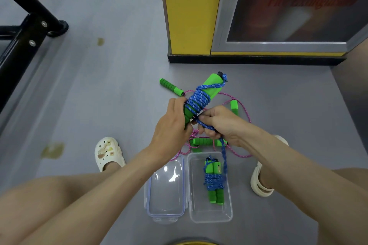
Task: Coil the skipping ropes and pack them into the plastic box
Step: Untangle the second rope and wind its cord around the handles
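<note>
Blue skipping rope (199,101) wound round its green handles (214,85), held above floor. L hand (171,123) grips handles' lower end; R hand (219,123) clamped on loose blue strand, hands nearly touching. Clear plastic box (229,201) on floor below w/ one coiled rope (214,180) inside. Lid (166,189) just left of box. Pink rope (242,153) loose behind box.

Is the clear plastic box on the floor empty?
No, a coiled blue skipping rope lies inside the clear plastic box.
</note>
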`<state>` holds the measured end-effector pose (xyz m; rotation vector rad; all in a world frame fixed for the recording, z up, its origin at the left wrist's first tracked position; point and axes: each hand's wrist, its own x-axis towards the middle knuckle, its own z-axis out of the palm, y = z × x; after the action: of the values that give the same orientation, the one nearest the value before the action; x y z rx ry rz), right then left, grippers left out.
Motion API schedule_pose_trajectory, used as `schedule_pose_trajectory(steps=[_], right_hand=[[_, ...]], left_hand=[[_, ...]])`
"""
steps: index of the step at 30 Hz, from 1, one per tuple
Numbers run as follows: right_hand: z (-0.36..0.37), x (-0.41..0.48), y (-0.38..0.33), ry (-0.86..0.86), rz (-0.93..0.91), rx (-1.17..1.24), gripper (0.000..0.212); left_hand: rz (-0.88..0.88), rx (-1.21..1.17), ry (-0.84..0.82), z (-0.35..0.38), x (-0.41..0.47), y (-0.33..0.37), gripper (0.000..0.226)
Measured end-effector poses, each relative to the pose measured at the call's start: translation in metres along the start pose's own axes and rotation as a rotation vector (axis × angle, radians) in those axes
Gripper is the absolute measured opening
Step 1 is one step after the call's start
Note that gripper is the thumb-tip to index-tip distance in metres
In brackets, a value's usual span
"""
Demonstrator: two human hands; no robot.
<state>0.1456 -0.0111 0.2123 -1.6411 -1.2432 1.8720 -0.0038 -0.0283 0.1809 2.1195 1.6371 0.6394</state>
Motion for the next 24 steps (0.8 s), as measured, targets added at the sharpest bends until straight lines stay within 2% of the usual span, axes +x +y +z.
schedule_pose_trajectory(steps=[4, 8, 9, 11, 13, 14, 16, 19, 22, 24], right_hand=[[-0.006, -0.005, -0.006, -0.100, 0.002, 0.066, 0.031], [-0.006, -0.004, -0.006, -0.062, 0.030, 0.123, 0.066], [-0.006, -0.003, -0.004, -0.030, 0.038, 0.138, 0.068], [-0.007, -0.002, -0.003, 0.054, 0.046, 0.170, 0.055], [-0.009, -0.002, -0.002, 0.117, 0.031, 0.161, 0.039], [-0.010, -0.001, -0.002, 0.132, 0.021, 0.133, 0.034], [-0.014, -0.002, -0.004, 0.119, 0.010, 0.052, 0.027], [-0.016, -0.007, -0.006, -0.047, -0.018, 0.057, 0.018], [-0.014, -0.011, -0.007, -0.136, -0.043, 0.038, 0.015], [-0.013, -0.010, -0.007, -0.145, -0.048, 0.013, 0.020]], left_hand=[[0.054, -0.017, -0.007, 0.007, -0.003, -0.006, 0.057], [0.163, 0.011, -0.001, 0.011, -0.004, -0.010, 0.072], [0.207, 0.036, 0.007, 0.012, -0.004, -0.009, 0.076], [0.295, 0.065, 0.020, 0.017, -0.006, -0.011, 0.079], [0.314, -0.021, -0.039, 0.017, -0.007, -0.010, 0.075], [0.256, -0.128, -0.093, 0.015, -0.005, -0.008, 0.071], [0.018, -0.392, -0.174, 0.006, 0.000, -0.002, 0.066], [-0.315, -0.659, -0.317, -0.017, 0.012, 0.000, 0.068], [-0.404, -0.881, -0.556, -0.029, 0.013, 0.000, 0.056], [-0.403, -0.915, -0.545, -0.029, 0.010, 0.001, 0.048]])
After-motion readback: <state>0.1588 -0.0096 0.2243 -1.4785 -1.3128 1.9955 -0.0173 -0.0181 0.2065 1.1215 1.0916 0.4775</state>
